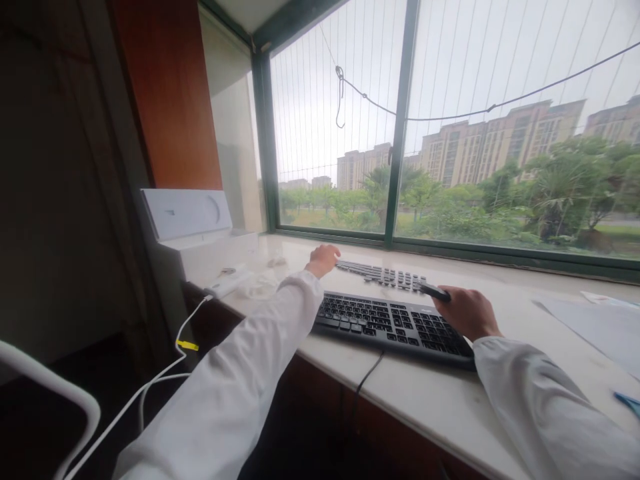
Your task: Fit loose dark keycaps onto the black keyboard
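Keyboard of black plastic, long and rectangular [380,320], lies on the white, smooth-topped bench [425,393] just below the centre of the frame, with a thin dark cable [370,371] running off the near edge. Behind it, nearer the window, small dark loose keycaps [395,275] sit in rows. Right of centre, the bare right hand [467,312] has its grip closed around a slim black handled tool [435,292], whose tip points left toward the rows' right end. The bare left hand [323,260] is at their left end; whether its grip pinches anything I cannot tell. White paper sheets [595,330] lie at the right edge, and a white rectangular cardboard box [220,250] stands left of centre.
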Available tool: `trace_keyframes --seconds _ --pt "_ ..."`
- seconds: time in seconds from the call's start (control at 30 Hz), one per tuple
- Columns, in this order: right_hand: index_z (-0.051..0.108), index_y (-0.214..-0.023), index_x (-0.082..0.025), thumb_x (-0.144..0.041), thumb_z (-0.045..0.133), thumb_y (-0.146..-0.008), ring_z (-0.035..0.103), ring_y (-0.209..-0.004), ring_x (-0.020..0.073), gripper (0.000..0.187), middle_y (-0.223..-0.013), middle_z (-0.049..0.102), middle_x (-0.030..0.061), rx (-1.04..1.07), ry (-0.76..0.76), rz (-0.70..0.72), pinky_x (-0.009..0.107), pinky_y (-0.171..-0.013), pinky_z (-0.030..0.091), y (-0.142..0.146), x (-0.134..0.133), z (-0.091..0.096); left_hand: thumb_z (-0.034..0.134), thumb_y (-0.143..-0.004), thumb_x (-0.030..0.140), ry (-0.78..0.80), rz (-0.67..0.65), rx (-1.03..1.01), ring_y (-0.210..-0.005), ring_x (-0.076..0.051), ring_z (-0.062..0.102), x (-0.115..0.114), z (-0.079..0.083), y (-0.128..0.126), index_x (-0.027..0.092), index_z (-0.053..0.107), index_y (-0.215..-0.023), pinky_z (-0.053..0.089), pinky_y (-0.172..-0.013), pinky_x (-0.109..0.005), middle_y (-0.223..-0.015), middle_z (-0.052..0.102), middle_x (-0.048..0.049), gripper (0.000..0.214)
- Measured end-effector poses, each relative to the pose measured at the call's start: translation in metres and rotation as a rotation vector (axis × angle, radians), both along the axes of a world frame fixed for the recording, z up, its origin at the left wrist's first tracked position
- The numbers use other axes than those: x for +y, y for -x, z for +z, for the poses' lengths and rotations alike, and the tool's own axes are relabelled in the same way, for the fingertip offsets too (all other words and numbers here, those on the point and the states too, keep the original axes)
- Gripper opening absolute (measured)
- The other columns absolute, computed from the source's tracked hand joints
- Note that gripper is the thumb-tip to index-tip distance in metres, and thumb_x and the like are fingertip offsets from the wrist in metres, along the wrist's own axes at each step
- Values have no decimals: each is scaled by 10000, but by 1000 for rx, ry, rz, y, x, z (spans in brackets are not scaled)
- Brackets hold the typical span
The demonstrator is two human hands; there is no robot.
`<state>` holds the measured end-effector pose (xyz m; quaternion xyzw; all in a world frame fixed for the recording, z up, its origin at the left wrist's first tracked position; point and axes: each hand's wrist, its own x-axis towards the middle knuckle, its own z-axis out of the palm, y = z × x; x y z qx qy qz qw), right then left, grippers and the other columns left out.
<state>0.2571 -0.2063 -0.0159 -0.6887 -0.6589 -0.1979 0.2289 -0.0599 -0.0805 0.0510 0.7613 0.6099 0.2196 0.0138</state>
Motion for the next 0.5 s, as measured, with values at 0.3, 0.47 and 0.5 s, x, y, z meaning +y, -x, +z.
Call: trace_keyframes --seconds 0.3,0.47,0.5 --pt "689 -800 -253 -406 465 -851 586 -639 217 276 -759 681 79 38 -21 -35 292 -578 284 3 -7 5 444 -926 222 -169 -17 -298 -856 -155 659 -120 -51 66 229 719 -985 487 -793 -247 -893 737 -29 281" --pt "689 -788 -247 -393 487 -842 574 -626 220 254 -746 672 86 45 -50 -28 298 -578 276 5 -9 7 415 -929 190 -349 30 -258 -1001 -191 604 -147 -85 88 215 711 -1019 446 -953 -312 -1045 703 -55 311" --pt "686 -781 -243 -386 495 -837 566 -615 218 245 -734 667 85 45 -55 -20 300 -574 268 5 -9 7 417 -919 171 -373 28 -257 -1009 -194 593 -148 -88 89 209 710 -1027 442 -964 -316 -1052 697 -56 314"
